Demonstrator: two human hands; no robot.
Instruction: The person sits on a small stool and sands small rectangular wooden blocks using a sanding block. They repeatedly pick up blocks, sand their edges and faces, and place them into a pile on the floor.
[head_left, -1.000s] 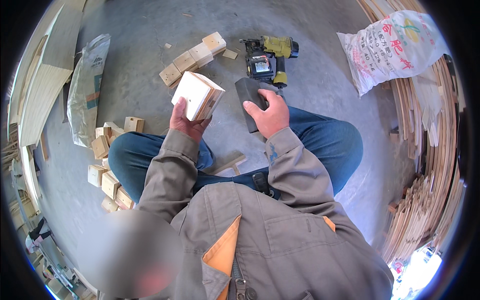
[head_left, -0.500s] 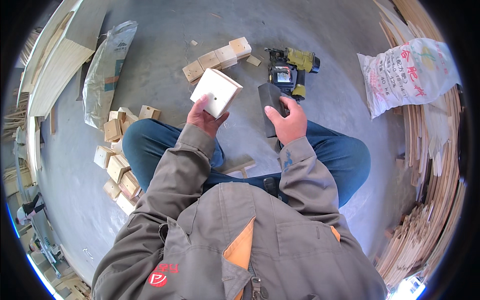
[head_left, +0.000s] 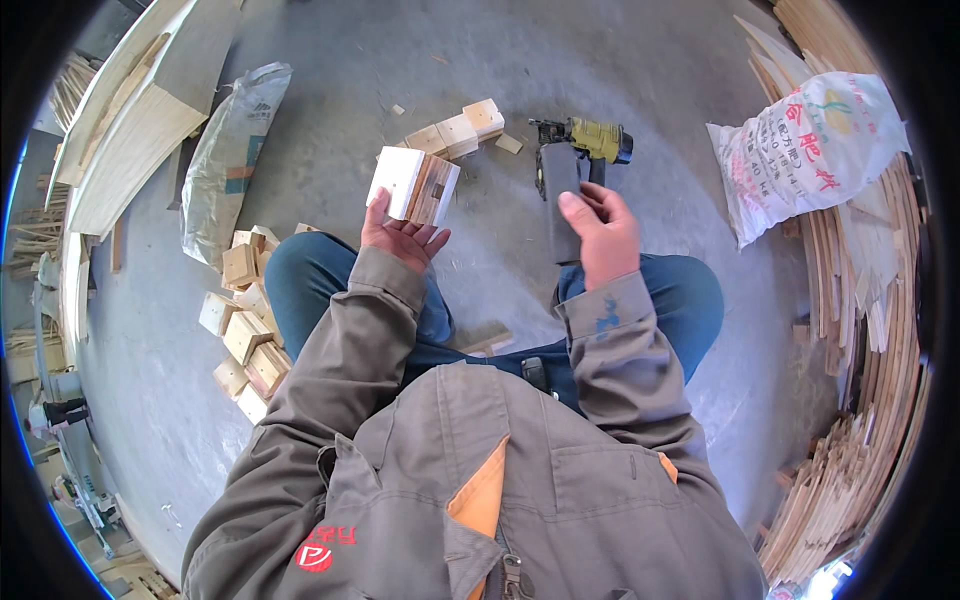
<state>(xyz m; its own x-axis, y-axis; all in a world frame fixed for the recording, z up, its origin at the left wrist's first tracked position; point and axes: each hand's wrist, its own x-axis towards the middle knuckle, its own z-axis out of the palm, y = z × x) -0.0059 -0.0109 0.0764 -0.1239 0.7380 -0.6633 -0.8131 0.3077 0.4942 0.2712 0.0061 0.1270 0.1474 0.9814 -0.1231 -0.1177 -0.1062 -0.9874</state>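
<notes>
My left hand (head_left: pixel 402 243) grips a pale wooden block (head_left: pixel 400 183) from below, thumb on its near left side. The block is tilted so a layered side with brownish, rough patches faces up to the right. In my right hand (head_left: pixel 609 240) is a long dark grey block (head_left: pixel 564 195), which looks like a sanding block, held upright with the thumb on its face. The two blocks are apart. Just beyond the grey block, partly hidden by it, a yellow-green and black nail gun (head_left: pixel 600 140) lies on the floor.
Ahead lies a row of wooden blocks (head_left: pixel 457 135) with a small offcut. Several more blocks (head_left: pixel 245 337) are heaped beside my left knee. A plastic bag (head_left: pixel 222 175) and panels (head_left: pixel 140 150) stand at left; a white sack (head_left: pixel 812 150) rests on stacked wood strips (head_left: pixel 880 330) at right.
My left hand has turned the wooden block, bringing its layered side into view, and lowered it slightly. My right hand has moved rightward with the grey block, now covering part of the nail gun.
</notes>
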